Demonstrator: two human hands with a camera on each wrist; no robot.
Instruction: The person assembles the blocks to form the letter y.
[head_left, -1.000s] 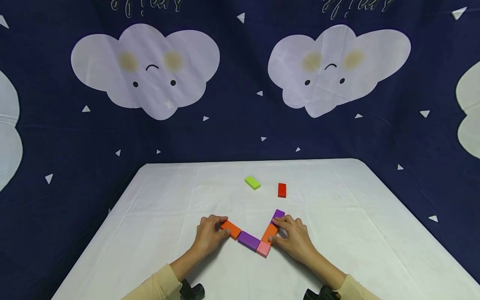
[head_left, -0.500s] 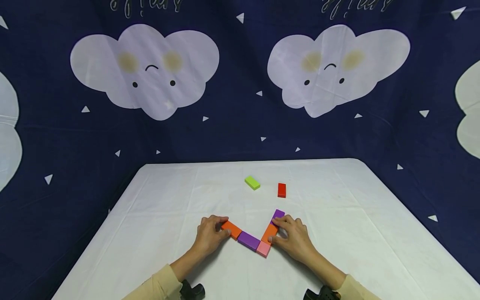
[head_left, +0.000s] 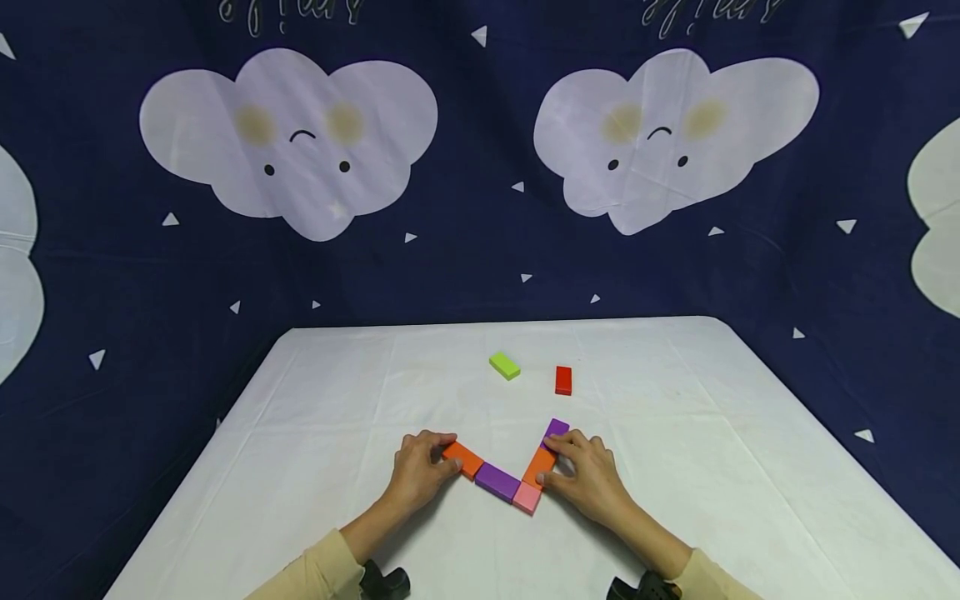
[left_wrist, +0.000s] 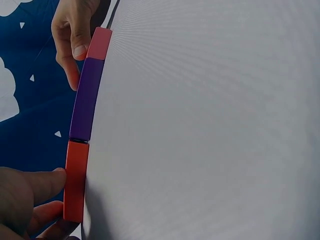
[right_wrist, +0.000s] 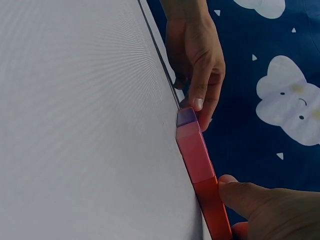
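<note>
Five-block V shape of several flat toy blocks lies on the white table. My left hand pinches the orange block at its left end, thumb on the near side and fingers round the far end. Beside that block lies a purple block, with a thin gap between them in the left wrist view. A pink block forms the corner. From it a second orange block and a second purple block run up and away. My right hand holds that second orange block, its index finger near the joint with the purple one.
Farther back on the table lie a lime green block and a red block, apart from each other. Behind the table hangs a dark blue cloth printed with clouds and small triangles.
</note>
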